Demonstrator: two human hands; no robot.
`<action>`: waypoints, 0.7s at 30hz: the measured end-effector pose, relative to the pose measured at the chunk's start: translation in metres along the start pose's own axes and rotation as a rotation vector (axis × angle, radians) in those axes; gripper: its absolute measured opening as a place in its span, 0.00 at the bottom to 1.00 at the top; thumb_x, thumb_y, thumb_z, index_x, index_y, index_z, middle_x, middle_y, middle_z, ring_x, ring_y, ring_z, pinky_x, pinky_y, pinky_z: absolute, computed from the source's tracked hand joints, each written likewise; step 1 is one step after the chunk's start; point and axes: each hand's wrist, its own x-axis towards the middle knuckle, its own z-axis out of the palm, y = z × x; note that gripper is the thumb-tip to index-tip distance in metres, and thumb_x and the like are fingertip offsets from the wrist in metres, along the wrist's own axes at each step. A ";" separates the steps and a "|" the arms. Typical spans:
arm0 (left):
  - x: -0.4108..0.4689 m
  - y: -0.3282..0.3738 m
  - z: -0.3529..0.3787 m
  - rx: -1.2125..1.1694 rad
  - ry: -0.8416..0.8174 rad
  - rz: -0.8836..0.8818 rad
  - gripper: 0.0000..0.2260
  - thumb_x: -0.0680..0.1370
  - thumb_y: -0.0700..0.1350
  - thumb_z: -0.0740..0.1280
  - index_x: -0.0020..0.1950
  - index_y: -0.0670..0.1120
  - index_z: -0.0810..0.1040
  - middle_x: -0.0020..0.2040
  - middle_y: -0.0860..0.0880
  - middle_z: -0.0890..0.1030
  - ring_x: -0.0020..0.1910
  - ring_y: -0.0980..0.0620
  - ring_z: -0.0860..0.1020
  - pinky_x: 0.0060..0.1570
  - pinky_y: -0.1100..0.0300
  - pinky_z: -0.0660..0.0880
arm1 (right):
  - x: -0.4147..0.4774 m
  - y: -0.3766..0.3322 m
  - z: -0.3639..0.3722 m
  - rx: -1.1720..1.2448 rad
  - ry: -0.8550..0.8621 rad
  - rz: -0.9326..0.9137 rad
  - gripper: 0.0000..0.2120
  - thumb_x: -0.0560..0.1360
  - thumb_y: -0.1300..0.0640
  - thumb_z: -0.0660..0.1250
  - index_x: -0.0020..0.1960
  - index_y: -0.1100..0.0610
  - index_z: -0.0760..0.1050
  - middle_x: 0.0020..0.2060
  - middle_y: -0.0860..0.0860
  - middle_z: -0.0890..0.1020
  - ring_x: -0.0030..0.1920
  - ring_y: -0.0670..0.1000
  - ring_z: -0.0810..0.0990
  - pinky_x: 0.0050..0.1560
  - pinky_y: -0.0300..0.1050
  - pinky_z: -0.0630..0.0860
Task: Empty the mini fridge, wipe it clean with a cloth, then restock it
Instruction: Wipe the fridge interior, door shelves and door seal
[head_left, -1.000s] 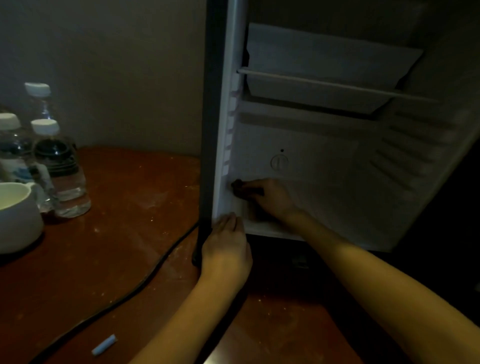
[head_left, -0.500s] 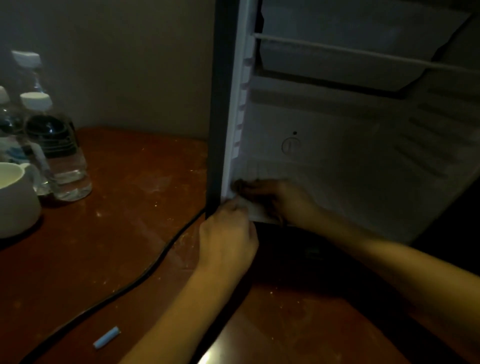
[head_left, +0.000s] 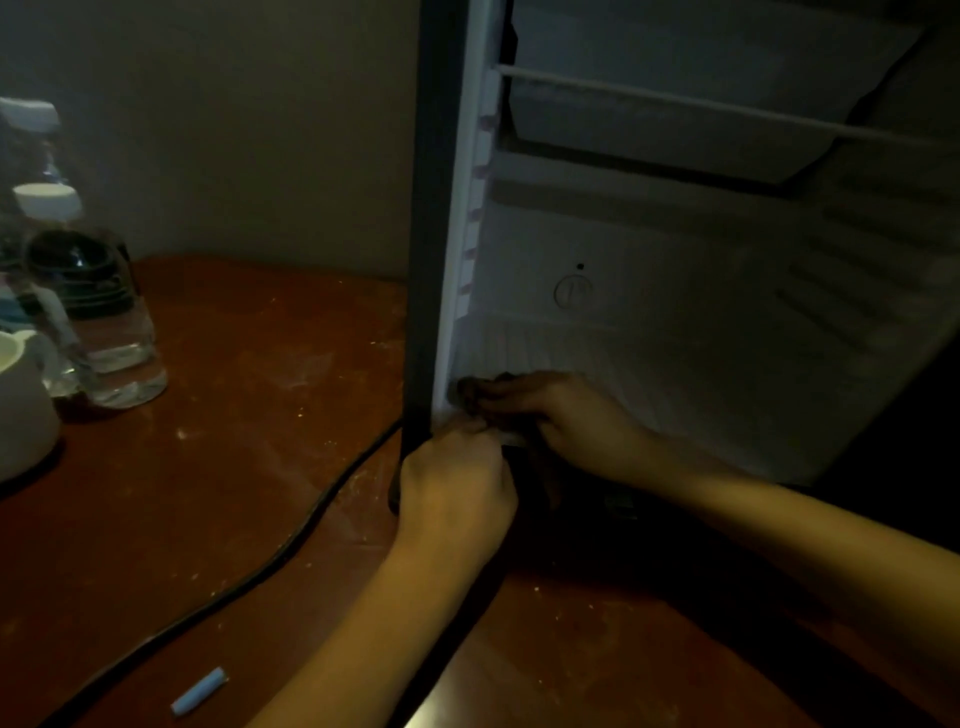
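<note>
The right hand (head_left: 563, 418) clutches a dark cloth (head_left: 469, 393) in the fridge's (head_left: 675, 322) lower left corner; the left hand (head_left: 457, 491) grips its frame.

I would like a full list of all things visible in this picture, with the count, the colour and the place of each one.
mini fridge: one, white inside, dark front edge, open, right half
shelf rail: one, white, high inside the fridge
dial: one, white, fridge back wall
water bottles: at least two, clear, white caps, far left
mug: one, white, left edge, before the bottles
cable: one, black, across the table
small cylinder: one, pale blue, table, bottom left
table: one, reddish brown
cloth: one, dark, fridge's lower left inside corner
right hand: holds the cloth
left hand: at the fridge's lower front corner, grip unclear
</note>
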 end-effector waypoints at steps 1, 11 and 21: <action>-0.001 0.001 0.000 -0.005 0.002 0.003 0.08 0.59 0.37 0.77 0.35 0.45 0.83 0.34 0.47 0.82 0.28 0.47 0.80 0.24 0.61 0.73 | 0.007 0.007 0.003 0.005 0.011 0.032 0.23 0.77 0.66 0.63 0.67 0.46 0.73 0.68 0.47 0.74 0.68 0.47 0.72 0.70 0.43 0.67; 0.002 -0.008 -0.001 -0.075 0.050 -0.025 0.08 0.65 0.42 0.68 0.40 0.47 0.86 0.43 0.49 0.86 0.35 0.50 0.83 0.30 0.62 0.77 | 0.109 0.056 -0.010 -0.149 0.049 0.387 0.13 0.80 0.60 0.62 0.62 0.56 0.79 0.64 0.55 0.77 0.64 0.56 0.75 0.64 0.46 0.69; 0.004 -0.001 -0.020 -0.133 -0.001 -0.146 0.04 0.70 0.41 0.66 0.40 0.44 0.79 0.39 0.46 0.80 0.26 0.46 0.77 0.24 0.62 0.64 | -0.021 -0.019 -0.010 -0.024 0.044 -0.031 0.25 0.71 0.70 0.60 0.61 0.49 0.80 0.63 0.47 0.78 0.61 0.49 0.76 0.59 0.46 0.73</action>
